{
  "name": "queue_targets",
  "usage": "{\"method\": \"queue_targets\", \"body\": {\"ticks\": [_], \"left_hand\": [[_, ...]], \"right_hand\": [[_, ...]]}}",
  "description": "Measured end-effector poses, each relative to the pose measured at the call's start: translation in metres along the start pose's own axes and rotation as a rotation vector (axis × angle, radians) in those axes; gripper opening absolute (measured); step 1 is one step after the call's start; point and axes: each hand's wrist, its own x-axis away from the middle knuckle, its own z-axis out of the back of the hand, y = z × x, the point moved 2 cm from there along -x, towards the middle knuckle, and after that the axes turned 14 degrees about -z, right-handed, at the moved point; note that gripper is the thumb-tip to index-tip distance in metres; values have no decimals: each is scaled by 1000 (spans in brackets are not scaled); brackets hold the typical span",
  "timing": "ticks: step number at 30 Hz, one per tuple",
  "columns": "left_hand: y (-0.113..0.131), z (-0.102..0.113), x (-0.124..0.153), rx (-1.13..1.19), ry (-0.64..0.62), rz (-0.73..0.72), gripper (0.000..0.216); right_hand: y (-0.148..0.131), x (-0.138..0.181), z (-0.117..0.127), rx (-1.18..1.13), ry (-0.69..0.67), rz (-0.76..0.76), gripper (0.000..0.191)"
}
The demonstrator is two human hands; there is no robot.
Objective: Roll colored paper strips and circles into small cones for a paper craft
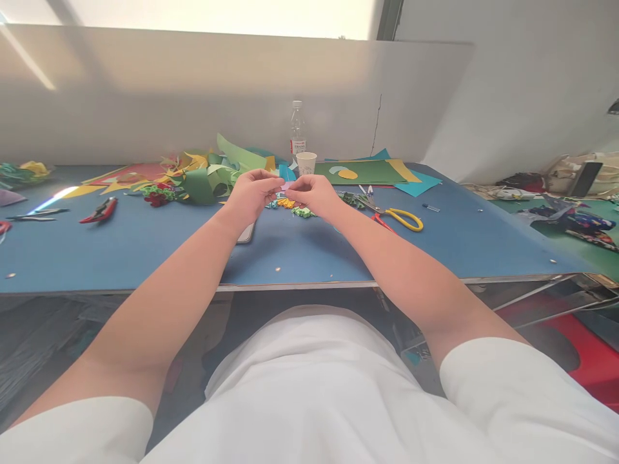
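My left hand (252,193) and my right hand (315,193) meet above the blue table, fingers pinched together. Between their fingertips is a small lilac paper piece (286,187). A bright blue paper piece (287,173) shows just above the fingers; whether it is held or lies behind them I cannot tell. Under the hands lie small crinkled paper pieces in green (304,211) and orange. A phone-like flat object (246,233) is partly hidden beneath my left wrist. Yellow-handled scissors (405,219) rest to the right of my right hand.
Behind the hands stand a paper cup (306,164) and a clear bottle (298,129). Curled green paper (200,185) and scraps are heaped at left, near red-handled pliers (99,211). Coloured sheets (367,173) lie at back right. The table's front edge (300,285) is close to my body.
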Motion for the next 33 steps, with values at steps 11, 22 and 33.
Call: {"method": "queue_targets", "body": {"ticks": [11,22,33], "left_hand": [[5,-9,7,19,-200,75,12],[5,-9,9,-10,-197,60,24],[2,-5,5,1,-146,63,27]], "right_hand": [[5,-5,-1,16,-22,16,22],[8,-6,-3,114,-75,85,25],[-5,0,3,280,136,232,19]]}}
